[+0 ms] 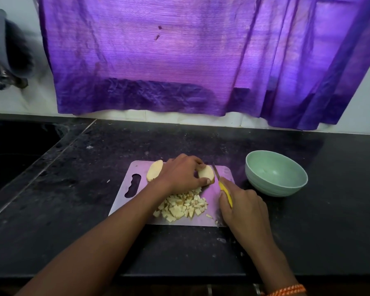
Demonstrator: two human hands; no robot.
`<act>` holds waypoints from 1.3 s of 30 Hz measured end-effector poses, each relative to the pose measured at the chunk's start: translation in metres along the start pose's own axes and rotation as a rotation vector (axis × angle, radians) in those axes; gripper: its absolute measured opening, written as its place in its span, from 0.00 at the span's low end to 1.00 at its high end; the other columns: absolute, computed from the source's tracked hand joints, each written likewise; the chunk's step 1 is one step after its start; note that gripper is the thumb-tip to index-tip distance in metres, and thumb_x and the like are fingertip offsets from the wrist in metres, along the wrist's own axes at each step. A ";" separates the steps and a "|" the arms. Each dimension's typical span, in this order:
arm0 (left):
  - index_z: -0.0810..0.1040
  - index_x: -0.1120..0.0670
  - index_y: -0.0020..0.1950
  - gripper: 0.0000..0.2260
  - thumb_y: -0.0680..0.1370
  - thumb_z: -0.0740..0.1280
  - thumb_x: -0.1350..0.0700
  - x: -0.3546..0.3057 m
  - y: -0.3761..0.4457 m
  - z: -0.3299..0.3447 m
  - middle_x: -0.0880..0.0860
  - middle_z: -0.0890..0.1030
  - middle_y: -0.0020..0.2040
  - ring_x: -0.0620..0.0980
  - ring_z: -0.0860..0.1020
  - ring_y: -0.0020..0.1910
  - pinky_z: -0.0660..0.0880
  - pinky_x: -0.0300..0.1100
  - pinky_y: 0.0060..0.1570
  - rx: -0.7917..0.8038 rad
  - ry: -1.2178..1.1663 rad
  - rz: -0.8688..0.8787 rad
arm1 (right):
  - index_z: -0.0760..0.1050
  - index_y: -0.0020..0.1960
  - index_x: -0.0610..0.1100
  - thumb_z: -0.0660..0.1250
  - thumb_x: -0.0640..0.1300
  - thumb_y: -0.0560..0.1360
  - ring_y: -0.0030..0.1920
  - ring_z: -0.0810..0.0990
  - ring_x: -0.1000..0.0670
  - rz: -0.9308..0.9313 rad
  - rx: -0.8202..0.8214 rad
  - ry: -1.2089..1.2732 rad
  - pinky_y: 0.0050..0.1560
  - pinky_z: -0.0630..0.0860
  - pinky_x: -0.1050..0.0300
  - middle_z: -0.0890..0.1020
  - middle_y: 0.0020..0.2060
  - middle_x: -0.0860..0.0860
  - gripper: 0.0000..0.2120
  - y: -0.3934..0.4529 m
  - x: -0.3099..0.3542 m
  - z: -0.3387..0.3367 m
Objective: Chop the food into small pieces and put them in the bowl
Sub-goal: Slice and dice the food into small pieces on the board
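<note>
On the dark worktop (pixel 73 210) lies a pale board (pixel 205 218) with a handle slot on its left side. The left hand (pixel 181 174) rests on the far part of the board and holds a potato piece (pixel 206 173); its grip is curled over the piece, with the thumb on the near side and the fingers on the far side. Another potato half (pixel 154 170) lies just beside the left hand, at the far left of the board, partly hidden by the wrist. The right hand (pixel 244 210) holds a knife (pixel 221 184) by its yellow handle, the grip wrapped around the handle. The blade points away from the person and stands just to the right of the held piece; I cannot tell whether it touches it. A pile of small potato cubes (pixel 183 206) lies on the near middle of the board, between the two forearms. A green bowl (pixel 276 174) stands on the worktop just right of the board, and nothing shows inside it. On the right wrist there is an orange thread band (pixel 286 290). Behind the worktop a purple cloth (pixel 179 56) hangs over the wall.
</note>
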State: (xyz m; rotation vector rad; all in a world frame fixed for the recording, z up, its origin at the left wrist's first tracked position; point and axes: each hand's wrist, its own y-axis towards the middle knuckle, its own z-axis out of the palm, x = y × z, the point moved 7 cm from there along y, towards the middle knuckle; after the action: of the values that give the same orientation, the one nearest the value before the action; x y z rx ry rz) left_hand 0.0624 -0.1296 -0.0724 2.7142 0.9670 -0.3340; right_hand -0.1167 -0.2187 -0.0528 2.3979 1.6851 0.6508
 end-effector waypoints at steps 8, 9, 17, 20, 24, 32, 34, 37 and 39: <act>0.80 0.46 0.72 0.30 0.77 0.67 0.30 -0.001 -0.001 0.000 0.42 0.76 0.74 0.49 0.72 0.71 0.72 0.60 0.68 -0.005 -0.010 0.002 | 0.65 0.77 0.61 0.55 0.55 0.83 0.48 0.80 0.41 -0.001 0.019 -0.030 0.41 0.67 0.49 0.81 0.47 0.45 0.23 0.002 -0.002 0.008; 0.80 0.46 0.73 0.30 0.77 0.67 0.30 -0.002 -0.001 0.000 0.42 0.76 0.74 0.49 0.72 0.71 0.72 0.60 0.68 -0.008 -0.010 0.002 | 0.65 0.77 0.61 0.55 0.55 0.83 0.48 0.80 0.41 -0.003 0.018 -0.030 0.41 0.66 0.50 0.81 0.47 0.45 0.23 0.002 -0.002 0.008; 0.79 0.46 0.73 0.32 0.76 0.67 0.29 0.000 0.000 0.002 0.42 0.76 0.74 0.49 0.71 0.72 0.72 0.59 0.68 -0.005 -0.016 -0.012 | 0.65 0.78 0.60 0.56 0.54 0.83 0.48 0.81 0.41 -0.002 0.009 -0.051 0.40 0.64 0.51 0.82 0.48 0.45 0.22 0.001 0.000 0.003; 0.79 0.46 0.74 0.31 0.77 0.68 0.30 -0.001 0.000 0.002 0.42 0.76 0.74 0.49 0.71 0.72 0.72 0.60 0.68 -0.002 -0.007 -0.013 | 0.65 0.77 0.59 0.55 0.54 0.84 0.49 0.80 0.43 0.002 0.033 -0.058 0.40 0.64 0.51 0.82 0.49 0.46 0.22 0.002 0.000 0.005; 0.80 0.47 0.73 0.29 0.77 0.69 0.32 -0.003 0.000 0.001 0.42 0.76 0.74 0.48 0.70 0.73 0.72 0.61 0.69 0.009 -0.004 -0.007 | 0.69 0.74 0.57 0.55 0.52 0.84 0.51 0.80 0.41 -0.018 0.073 -0.054 0.43 0.67 0.49 0.81 0.51 0.45 0.19 0.007 0.005 0.006; 0.81 0.47 0.72 0.29 0.78 0.68 0.31 -0.005 -0.003 -0.004 0.41 0.77 0.73 0.48 0.72 0.71 0.73 0.58 0.67 -0.019 0.048 0.016 | 0.69 0.75 0.57 0.57 0.53 0.84 0.51 0.79 0.42 0.003 0.080 0.026 0.45 0.70 0.49 0.80 0.51 0.46 0.20 0.001 0.004 0.002; 0.82 0.48 0.70 0.28 0.79 0.67 0.31 -0.005 -0.003 -0.005 0.42 0.77 0.73 0.49 0.73 0.71 0.73 0.57 0.67 -0.034 0.075 0.016 | 0.68 0.76 0.59 0.56 0.54 0.83 0.49 0.80 0.42 0.010 0.071 0.025 0.43 0.69 0.49 0.81 0.49 0.47 0.21 -0.007 0.001 0.000; 0.81 0.49 0.71 0.27 0.80 0.67 0.33 -0.005 -0.004 -0.005 0.44 0.77 0.74 0.49 0.72 0.72 0.74 0.57 0.67 -0.042 0.092 0.004 | 0.66 0.77 0.61 0.57 0.55 0.83 0.48 0.80 0.44 0.020 0.064 0.054 0.42 0.69 0.51 0.81 0.47 0.48 0.22 -0.021 -0.002 -0.003; 0.81 0.50 0.72 0.27 0.80 0.67 0.33 -0.005 -0.004 -0.005 0.44 0.76 0.74 0.50 0.72 0.72 0.74 0.57 0.67 -0.037 0.082 0.000 | 0.66 0.76 0.61 0.58 0.56 0.82 0.47 0.80 0.44 0.011 0.056 0.061 0.43 0.72 0.50 0.82 0.46 0.48 0.22 -0.029 -0.003 -0.004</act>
State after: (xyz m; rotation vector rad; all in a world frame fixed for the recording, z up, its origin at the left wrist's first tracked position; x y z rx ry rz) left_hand 0.0567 -0.1282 -0.0670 2.7133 0.9850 -0.2043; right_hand -0.1446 -0.2112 -0.0600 2.4504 1.7376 0.6942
